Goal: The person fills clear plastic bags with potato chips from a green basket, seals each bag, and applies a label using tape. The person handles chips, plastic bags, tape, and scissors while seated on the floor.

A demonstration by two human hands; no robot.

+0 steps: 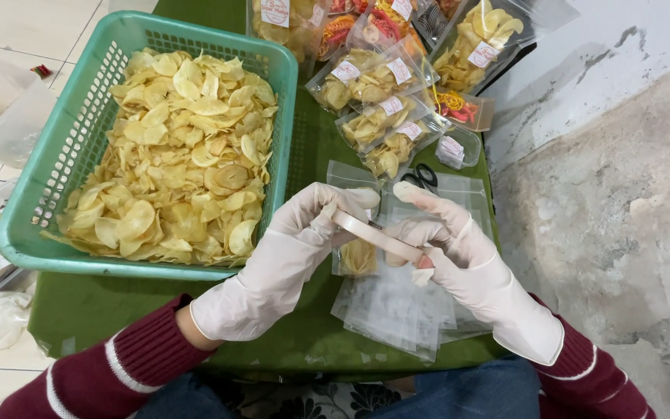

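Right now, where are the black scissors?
In the head view the black scissors lie on the green table, right of centre, just beyond the right hand's raised finger, between the filled chip bags and the empty clear bags.

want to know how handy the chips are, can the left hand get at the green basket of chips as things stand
Probably yes. The green basket sits open-topped just beside the left hand, with nothing between them. But that hand's fingers share a roll of tape with the right hand.

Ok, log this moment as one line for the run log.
left hand: gripping tape roll | right hand: gripping same roll | below: empty clear bags | left: green basket of chips
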